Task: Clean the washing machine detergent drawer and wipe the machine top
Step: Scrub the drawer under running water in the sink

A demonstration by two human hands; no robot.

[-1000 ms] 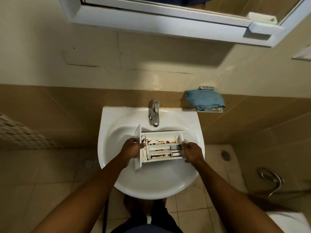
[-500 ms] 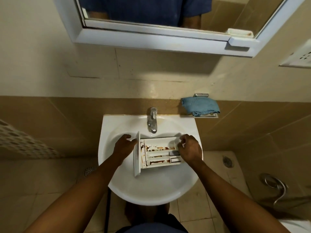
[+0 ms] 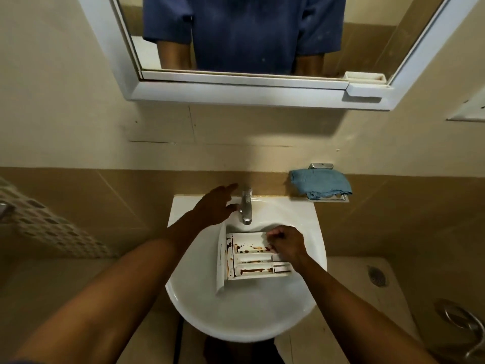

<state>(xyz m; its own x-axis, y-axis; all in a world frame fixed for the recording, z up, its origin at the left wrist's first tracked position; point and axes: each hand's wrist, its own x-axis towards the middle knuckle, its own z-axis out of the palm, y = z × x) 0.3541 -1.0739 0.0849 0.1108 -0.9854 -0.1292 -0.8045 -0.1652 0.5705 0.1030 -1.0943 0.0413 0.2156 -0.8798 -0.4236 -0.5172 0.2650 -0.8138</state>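
Left hand (image 3: 215, 206) (fingers spread) reached tap (image 3: 246, 209); right hand (image 3: 286, 244) grips crosswise drawer (image 3: 252, 261), front leftward.

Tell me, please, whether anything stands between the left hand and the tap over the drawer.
Nothing visible does. The left hand, open, hovers just left of the tap, with only bare sink below. The right hand grips the detergent drawer at its far right end, away from that path.

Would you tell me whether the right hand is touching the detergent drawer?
Touching: the head view shows the right hand gripping the right end of the detergent drawer.
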